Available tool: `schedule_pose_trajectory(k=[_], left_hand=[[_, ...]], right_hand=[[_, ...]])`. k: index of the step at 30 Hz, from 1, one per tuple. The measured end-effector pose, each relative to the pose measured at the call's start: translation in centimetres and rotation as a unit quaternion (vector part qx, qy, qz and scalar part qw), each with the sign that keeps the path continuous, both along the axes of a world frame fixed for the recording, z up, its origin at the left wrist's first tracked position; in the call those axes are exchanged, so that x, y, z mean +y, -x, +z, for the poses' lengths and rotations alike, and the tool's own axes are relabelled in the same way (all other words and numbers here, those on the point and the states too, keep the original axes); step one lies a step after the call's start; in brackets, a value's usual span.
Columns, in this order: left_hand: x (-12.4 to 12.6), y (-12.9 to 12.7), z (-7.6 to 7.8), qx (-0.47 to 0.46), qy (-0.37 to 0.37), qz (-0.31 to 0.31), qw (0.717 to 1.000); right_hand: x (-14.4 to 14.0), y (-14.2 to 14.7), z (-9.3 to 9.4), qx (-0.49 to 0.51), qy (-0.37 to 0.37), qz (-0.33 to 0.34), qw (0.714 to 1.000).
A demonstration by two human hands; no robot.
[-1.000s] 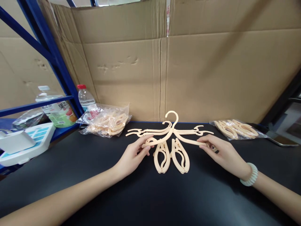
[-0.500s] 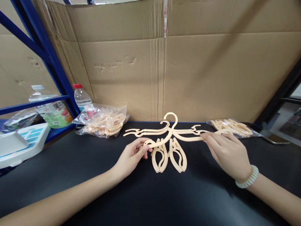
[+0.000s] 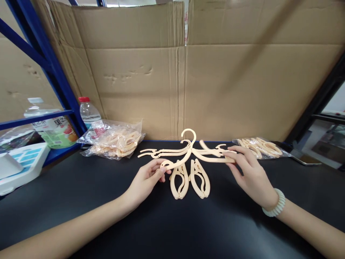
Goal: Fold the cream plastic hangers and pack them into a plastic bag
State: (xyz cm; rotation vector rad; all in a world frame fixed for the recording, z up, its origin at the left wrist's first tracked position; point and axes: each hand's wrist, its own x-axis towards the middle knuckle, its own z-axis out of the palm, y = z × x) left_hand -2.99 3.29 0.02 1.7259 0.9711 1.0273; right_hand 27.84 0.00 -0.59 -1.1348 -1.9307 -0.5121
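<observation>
A cream folding clothes hanger (image 3: 206,157) is held up off the table between both hands, its hook pointing up. My left hand (image 3: 144,181) pinches the end of its left arm, where a rounded piece with a small hole shows. My right hand (image 3: 252,176) has its fingers closed on the right arm's end; a hinged segment (image 3: 205,145) is folded inward there, slanting up behind the arm. Behind it lies another unfolded hanger (image 3: 164,153), partly hidden. Two folded hangers (image 3: 179,192) lie side by side on the black table (image 3: 178,226) just below.
Clear bags of cream hanger parts lie at the back left (image 3: 115,142) and back right (image 3: 261,145). A red-capped bottle (image 3: 88,109), a larger labelled bottle (image 3: 55,131) and a white-blue plastic item (image 3: 27,167) stand left by a blue rack (image 3: 51,72). Cardboard (image 3: 134,82) walls the back.
The right arm's outer segment, which stretched out past my right hand, is now folded inward towards the hook. My right hand has shifted slightly left; my left hand keeps its hold.
</observation>
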Motion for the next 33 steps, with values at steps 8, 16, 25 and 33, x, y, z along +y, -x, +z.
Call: schedule_pose_trajectory(k=[8, 16, 25, 33], left_hand=[[0.0, 0.0, -0.1, -0.017, 0.004, 0.015, 1.0], [-0.4, -0.6, -0.1, -0.086, 0.04, 0.053, 0.994], [-2.2, -1.9, 1.1, -0.106, 0.061, 0.015, 0.992], [-3.0, -2.6, 1.0, -0.109, 0.078, 0.001, 0.991]], right_hand=[[0.5, -0.3, -0.3, 0.263, 0.25, 0.129, 0.923], [0.7, -0.8, 0.1, 0.425, 0.319, 0.19, 0.825], [-0.3, 1.7, 0.3, 0.471, 0.356, 0.253, 0.766], [-1.3, 3.2, 0.7, 0.371, 0.385, 0.309, 0.787]])
